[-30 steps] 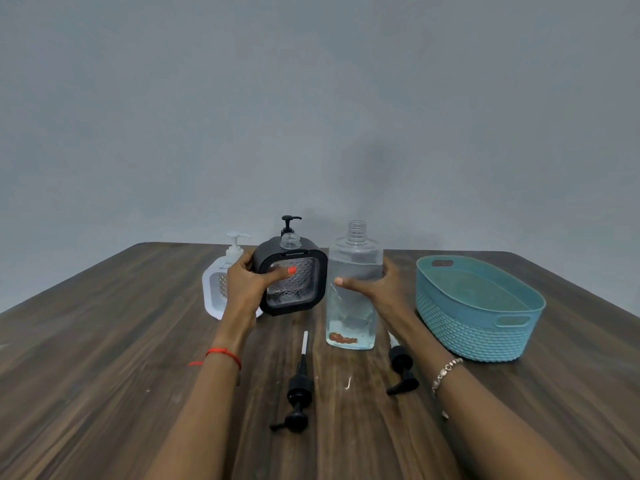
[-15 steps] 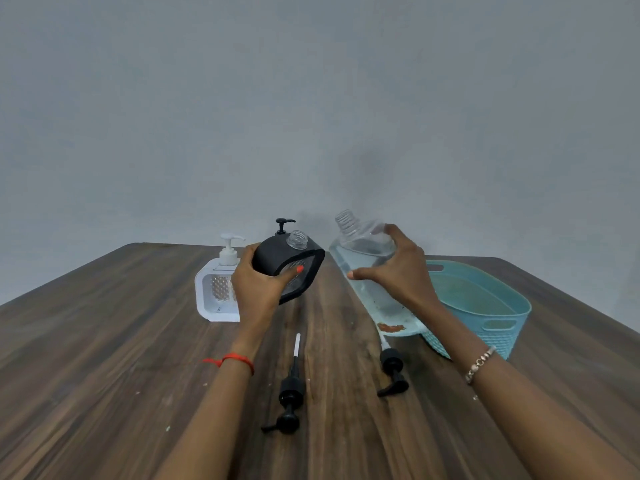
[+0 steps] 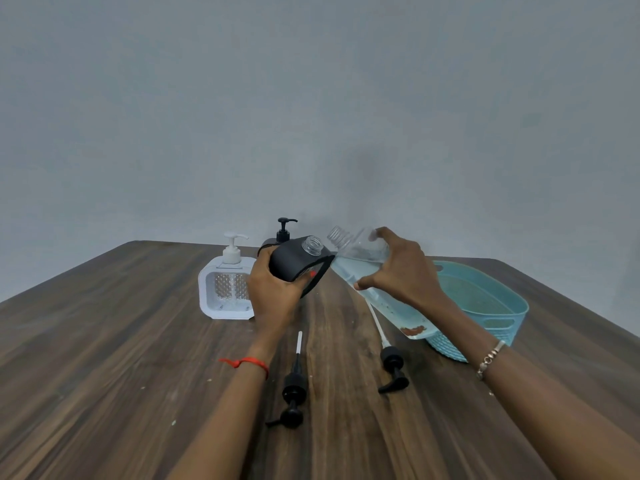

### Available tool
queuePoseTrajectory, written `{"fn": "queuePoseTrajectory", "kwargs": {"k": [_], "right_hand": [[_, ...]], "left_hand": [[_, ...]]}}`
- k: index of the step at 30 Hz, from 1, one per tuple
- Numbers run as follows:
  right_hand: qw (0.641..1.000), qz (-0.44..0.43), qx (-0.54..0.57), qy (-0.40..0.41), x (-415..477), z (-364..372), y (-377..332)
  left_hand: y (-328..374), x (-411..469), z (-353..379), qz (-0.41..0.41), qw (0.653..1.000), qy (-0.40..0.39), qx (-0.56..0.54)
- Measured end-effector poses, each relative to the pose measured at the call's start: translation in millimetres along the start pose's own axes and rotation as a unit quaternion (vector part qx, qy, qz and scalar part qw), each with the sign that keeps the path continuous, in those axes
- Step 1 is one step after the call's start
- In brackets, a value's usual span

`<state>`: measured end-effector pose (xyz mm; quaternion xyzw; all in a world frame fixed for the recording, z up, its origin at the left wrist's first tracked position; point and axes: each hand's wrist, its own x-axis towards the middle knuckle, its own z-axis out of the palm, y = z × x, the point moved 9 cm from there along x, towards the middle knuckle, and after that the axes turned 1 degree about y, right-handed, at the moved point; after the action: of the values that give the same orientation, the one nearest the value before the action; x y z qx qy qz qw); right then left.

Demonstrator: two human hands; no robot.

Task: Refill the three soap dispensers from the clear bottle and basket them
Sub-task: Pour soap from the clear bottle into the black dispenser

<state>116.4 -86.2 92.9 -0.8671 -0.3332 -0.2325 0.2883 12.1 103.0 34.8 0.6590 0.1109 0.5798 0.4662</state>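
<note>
Holding, left: the left hand (image 3: 273,299) grips the open black dispenser (image 3: 291,261) at frame centre, fingers curled round its body; it is lifted off the table (image 3: 104,341) and tilted, with its bare clear neck pointing up and right.
Holding, right: the right hand (image 3: 401,275) wraps the clear bottle (image 3: 398,315) just right of centre, thumb below, fingers over the top.
Clear bottle: capless and tilted, mouth toward the upper left, near the dispenser's neck but apart from it; pale liquid inside, reddish bits at the base.
Basket: the teal basket (image 3: 485,306) sits right of centre, behind the bottle's base.
Other dispensers: the white dispenser (image 3: 227,289) stands upright left of centre, pump on; the second black dispenser (image 3: 282,233) is mostly hidden behind the held one.
Loose pumps: the left pump (image 3: 293,386) and the right pump (image 3: 391,365) lie on the table at lower centre.
</note>
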Motion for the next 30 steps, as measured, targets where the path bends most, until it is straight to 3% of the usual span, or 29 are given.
{"fn": "queuePoseTrajectory", "kwargs": {"k": [30], "right_hand": [[0.988, -0.038, -0.140, -0.061, 3, -4, -22]], "left_hand": [[-5, -7, 6, -0.014, 1.000, -0.003, 0.008]]}}
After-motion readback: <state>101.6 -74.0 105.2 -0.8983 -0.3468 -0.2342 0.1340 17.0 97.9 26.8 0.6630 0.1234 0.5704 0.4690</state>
